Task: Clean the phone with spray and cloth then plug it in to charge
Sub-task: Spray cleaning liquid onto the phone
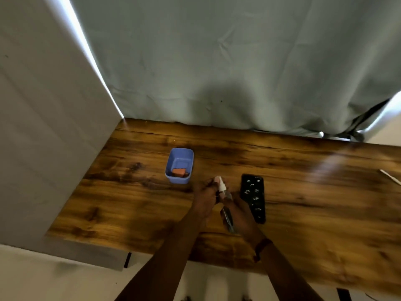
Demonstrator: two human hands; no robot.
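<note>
A black phone (253, 197) with a pale pattern on its case lies flat on the wooden table (314, 192), just right of my hands. Both hands hold a small clear spray bottle (225, 205) with a white nozzle, tilted over the table. My left hand (207, 197) is wrapped around the nozzle end. My right hand (240, 216) grips the bottle's body lower down, close beside the phone. An orange folded cloth (179, 172) sits inside a blue plastic tub (180, 153) to the left of my hands.
A grey curtain (217, 61) hangs along the table's far edge. A pale wall panel (43, 127) bounds the table on the left. A thin white cable or strip (390, 177) lies at the far right. The near table edge runs below my forearms.
</note>
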